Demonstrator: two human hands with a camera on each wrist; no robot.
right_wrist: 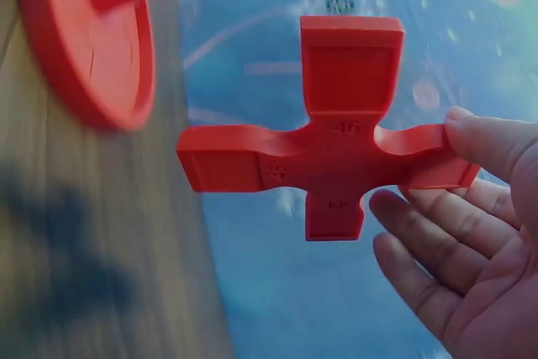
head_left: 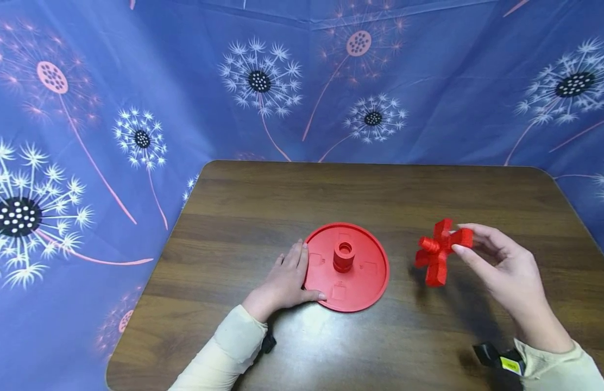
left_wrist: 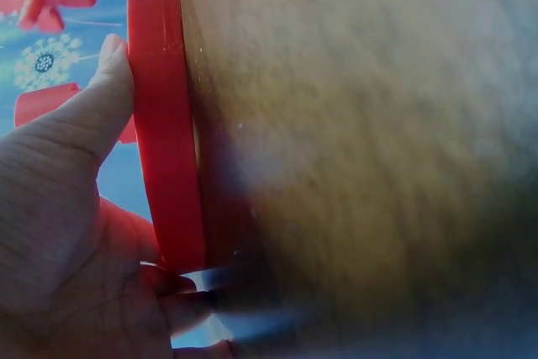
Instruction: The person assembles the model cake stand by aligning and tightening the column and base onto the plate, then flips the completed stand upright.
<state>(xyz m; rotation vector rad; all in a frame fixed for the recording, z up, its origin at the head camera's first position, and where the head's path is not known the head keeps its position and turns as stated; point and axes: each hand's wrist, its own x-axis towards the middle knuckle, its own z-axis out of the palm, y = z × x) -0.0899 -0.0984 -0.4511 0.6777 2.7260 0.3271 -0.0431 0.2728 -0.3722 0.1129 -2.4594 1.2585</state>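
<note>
On the table lies a red round base with a raised rim and a hollow post standing at its middle. My left hand holds the left edge of this base, thumb over the near rim and fingers along the side. Above the table to the right, my right hand pinches one arm of a red cross-shaped piece between thumb and fingers. That piece has a short threaded stub facing the base. In the right wrist view, the cross's other side shows raised numbers and flared arm ends.
The brown wooden table has rounded far corners. Behind it and to its sides hangs a blue cloth printed with dandelions. A dark shadow lies on the table below the right hand.
</note>
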